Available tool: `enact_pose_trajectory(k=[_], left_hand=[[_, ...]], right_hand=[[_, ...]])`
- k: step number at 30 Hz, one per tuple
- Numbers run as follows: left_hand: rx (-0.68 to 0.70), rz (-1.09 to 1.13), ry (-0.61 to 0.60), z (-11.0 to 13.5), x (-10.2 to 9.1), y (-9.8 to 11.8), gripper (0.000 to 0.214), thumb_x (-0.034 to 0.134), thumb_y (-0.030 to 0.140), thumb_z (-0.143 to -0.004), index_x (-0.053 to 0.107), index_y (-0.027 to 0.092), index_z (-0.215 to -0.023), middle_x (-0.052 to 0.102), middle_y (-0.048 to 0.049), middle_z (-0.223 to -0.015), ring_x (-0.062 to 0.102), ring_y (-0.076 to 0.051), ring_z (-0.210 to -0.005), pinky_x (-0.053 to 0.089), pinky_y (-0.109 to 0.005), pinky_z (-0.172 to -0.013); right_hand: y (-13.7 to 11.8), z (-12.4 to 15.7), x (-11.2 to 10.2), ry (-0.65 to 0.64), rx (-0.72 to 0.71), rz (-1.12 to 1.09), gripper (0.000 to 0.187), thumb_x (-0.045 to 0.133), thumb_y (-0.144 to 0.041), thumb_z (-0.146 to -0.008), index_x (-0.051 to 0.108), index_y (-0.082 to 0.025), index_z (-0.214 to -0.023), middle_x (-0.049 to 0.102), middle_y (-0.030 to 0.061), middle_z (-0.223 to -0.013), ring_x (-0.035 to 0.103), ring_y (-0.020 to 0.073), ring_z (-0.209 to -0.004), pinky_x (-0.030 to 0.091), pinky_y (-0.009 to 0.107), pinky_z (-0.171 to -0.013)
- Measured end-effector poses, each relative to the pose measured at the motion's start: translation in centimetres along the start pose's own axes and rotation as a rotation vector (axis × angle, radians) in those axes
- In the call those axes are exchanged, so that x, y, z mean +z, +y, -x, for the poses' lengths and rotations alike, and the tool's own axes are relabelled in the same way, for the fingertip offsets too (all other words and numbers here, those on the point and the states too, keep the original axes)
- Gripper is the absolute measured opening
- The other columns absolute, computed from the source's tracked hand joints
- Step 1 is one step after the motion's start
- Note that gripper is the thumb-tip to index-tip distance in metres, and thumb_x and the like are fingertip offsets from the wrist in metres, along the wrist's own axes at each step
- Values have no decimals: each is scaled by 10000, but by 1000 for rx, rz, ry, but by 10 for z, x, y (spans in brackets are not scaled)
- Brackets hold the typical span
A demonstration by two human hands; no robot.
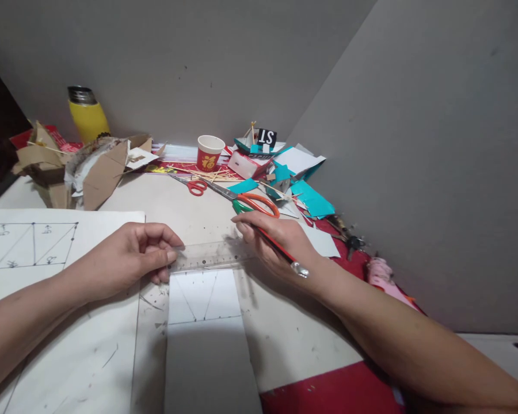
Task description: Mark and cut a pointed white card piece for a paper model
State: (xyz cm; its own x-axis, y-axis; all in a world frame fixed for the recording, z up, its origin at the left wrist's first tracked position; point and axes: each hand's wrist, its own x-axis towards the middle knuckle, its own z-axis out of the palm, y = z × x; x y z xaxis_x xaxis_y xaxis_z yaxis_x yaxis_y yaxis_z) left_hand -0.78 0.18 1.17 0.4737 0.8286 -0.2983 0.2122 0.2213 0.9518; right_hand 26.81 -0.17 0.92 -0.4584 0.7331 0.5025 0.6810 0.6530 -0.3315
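My left hand [144, 253] pinches the left end of a clear plastic ruler [211, 253] between thumb and fingers. The ruler lies across the top edge of a narrow white card strip [205, 345], which bears pencil lines: slanted strokes and one cross line with dots. In my right hand [276, 238] is a red and black pencil [273, 242], its back end pointing toward me. The right hand is at the ruler's right end, and its fingers hide the pencil's tip. Left of the strip lies a large white sheet [69, 322] with a drawn row of triangles and written marks.
Beyond the hands lie orange-and-green-handled scissors [256, 202] and small red scissors [197, 187]. A red paper cup [210, 153], thin wooden sticks [216, 175] and teal card scraps [313, 198] spread behind. Cut cardboard [106, 175] and a yellow bottle [87, 118] stand back left, against grey walls.
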Motion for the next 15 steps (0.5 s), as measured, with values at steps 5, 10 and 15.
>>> enact_pose_trajectory(k=[5,10,15], left_hand=[[22,16,28,0,3,-2,168,715,307,-799,663,173,-884,614,33,-604,569,-93,-541,441,-205,-544],[61,28,71,0,8,-4,201,709,310,-800,673,178,-948,635,28,-598,586,-106,-568,455,-213,-570],[47,-8,78,5,15,0,218,690,319,-806,678,181,-975,661,15,-612,602,-125,-590,450,-220,-559]], right_hand=[[3,1,3,-17,-58,-8,130,507,-212,-979,635,-224,-961,710,-5,-819,643,115,-666,472,232,-608],[-3,-3,-2,-67,-107,-150,111,550,-232,-962,653,-203,-993,719,26,-831,652,140,-701,484,249,-625],[-11,-9,-15,-259,-18,-244,116,609,-257,-919,678,-165,-908,686,36,-769,605,141,-665,466,252,-612]])
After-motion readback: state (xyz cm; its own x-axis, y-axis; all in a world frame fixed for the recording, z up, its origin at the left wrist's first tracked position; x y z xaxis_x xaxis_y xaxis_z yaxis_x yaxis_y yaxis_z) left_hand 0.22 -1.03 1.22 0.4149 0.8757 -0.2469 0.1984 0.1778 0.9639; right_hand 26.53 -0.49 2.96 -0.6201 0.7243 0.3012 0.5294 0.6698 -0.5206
